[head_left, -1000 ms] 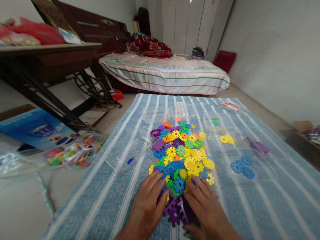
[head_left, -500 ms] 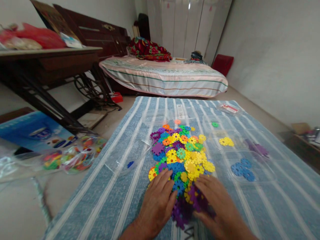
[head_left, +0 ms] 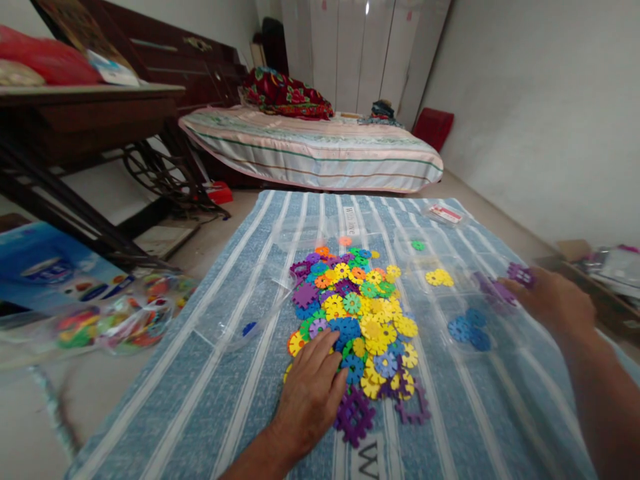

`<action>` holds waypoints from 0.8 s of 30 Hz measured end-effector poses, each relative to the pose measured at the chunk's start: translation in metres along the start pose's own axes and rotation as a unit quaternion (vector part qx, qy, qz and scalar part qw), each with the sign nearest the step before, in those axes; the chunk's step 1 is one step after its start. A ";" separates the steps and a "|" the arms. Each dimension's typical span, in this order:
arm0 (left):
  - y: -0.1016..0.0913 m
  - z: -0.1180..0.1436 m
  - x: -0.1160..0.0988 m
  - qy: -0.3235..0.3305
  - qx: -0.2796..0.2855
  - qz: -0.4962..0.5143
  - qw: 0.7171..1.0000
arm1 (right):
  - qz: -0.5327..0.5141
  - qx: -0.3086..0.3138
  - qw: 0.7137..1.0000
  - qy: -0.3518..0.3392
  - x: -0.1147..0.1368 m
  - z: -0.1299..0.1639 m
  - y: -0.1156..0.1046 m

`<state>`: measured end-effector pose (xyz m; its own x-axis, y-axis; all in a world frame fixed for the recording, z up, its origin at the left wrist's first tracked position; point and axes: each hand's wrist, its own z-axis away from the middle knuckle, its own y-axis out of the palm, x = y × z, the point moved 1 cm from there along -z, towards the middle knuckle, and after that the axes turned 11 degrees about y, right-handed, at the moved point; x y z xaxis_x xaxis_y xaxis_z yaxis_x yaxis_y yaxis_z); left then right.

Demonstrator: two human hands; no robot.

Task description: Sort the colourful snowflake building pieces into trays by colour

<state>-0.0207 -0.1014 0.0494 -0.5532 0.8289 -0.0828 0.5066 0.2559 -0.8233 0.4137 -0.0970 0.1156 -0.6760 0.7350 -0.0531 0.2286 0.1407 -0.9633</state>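
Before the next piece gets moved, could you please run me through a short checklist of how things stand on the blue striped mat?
1. Left hand rests flat on the near edge of the mixed pile: ok.
2. Right hand is over the tray with the purple pieces, a purple piece at its fingertips: ok.
3. Whether that piece is gripped or only touched: cannot tell.
4. Blue pieces, yellow pieces and a green piece lie in separate groups, colours unmixed: ok.
5. Two purple pieces lie loose on the striped mat beside the left hand, outside any tray: not ok.
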 end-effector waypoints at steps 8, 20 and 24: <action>0.005 -0.011 0.007 -0.002 0.006 0.027 1.000 | -0.178 -0.165 0.961 -0.130 0.018 0.056 0.002; 0.013 -0.014 0.015 -0.008 -0.012 0.051 0.999 | -0.384 -0.026 0.870 -0.309 0.093 0.217 0.001; 0.011 -0.014 0.015 -0.007 -0.024 0.058 0.998 | -0.356 -0.018 0.887 -0.294 0.104 0.222 0.013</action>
<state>-0.0140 -0.0790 0.0474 -0.4980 0.8471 -0.1854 0.5996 0.1819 -0.7794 0.1914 -0.1661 0.0393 -0.9043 -0.0202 0.4264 -0.3871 0.4599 -0.7992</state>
